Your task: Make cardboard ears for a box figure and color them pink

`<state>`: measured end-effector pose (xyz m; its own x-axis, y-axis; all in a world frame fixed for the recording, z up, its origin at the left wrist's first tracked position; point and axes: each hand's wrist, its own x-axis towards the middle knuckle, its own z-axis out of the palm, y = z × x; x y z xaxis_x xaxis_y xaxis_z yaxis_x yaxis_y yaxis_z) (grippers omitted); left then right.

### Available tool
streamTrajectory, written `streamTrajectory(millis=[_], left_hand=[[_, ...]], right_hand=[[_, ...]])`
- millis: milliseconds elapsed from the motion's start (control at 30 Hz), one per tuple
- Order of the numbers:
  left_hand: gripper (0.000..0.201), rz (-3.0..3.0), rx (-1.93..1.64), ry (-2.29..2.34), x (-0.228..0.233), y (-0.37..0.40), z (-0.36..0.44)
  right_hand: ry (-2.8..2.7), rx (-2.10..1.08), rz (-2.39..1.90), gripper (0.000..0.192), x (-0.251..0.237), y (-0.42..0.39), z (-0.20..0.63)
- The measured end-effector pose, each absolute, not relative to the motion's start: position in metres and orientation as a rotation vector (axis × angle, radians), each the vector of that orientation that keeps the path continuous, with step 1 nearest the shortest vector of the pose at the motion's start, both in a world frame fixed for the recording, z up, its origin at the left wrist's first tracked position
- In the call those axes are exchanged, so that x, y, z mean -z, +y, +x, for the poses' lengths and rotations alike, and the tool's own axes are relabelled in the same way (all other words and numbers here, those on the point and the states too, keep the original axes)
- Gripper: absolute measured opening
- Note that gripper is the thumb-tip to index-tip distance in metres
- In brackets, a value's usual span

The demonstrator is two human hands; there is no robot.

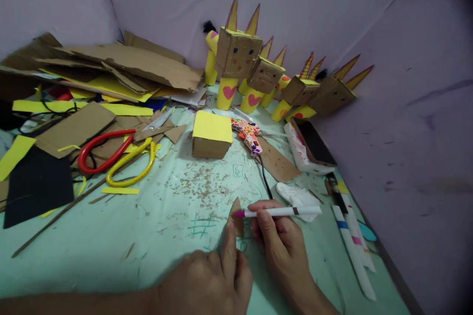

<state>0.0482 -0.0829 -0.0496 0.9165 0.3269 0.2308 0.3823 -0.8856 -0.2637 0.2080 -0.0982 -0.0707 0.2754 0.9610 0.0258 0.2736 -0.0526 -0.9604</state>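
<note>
My right hand point(283, 236) is closed around a white marker point(277, 212) with a magenta tip. The tip touches a small pointed piece of cardboard point(237, 229) lying on the table. My left hand point(212, 275) presses the lower part of that piece with an outstretched index finger, its other fingers curled. Beyond the hands stands a cardboard box point(212, 147) with a yellow top. To its right lies a flower-patterned glue gun point(252, 139), its black cord running toward my right hand.
Cardboard figures point(238, 54) with yellow horns stand along the wall. On the left are stacked cardboard point(148, 66), red-and-yellow-handled scissors point(129, 157) and black paper point(39, 184). At right lie markers point(354, 251), a crumpled tissue point(297, 199) and a phone point(314, 140) on a white box.
</note>
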Motion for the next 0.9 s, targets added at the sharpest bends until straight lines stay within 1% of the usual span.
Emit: streamTrajectory(millis=[200, 433, 767, 900], left_hand=[[0.024, -2.802, 0.224, -0.549, 0.0535, -0.0840, 0.0471], [0.022, -2.776, 0.278, -0.553, 0.0528, -0.0830, 0.0476], [0.024, -2.827, 0.181, -0.519, 0.0505, -0.0834, 0.0463], [0.025, -2.824, 0.172, -0.538, 0.0516, -0.0844, 0.0462]], right_hand=[[-1.306, -0.838, -1.530, 0.023, 0.0664, -0.0947, 0.2075], [-1.329, -0.778, -1.553, 0.021, 0.0647, -0.0949, 0.2069], [-1.179, -0.853, -1.583, 0.021, 0.0681, -0.0947, 0.2061], [-1.235, -0.865, -1.550, 0.023, 0.0650, -0.0949, 0.2067]])
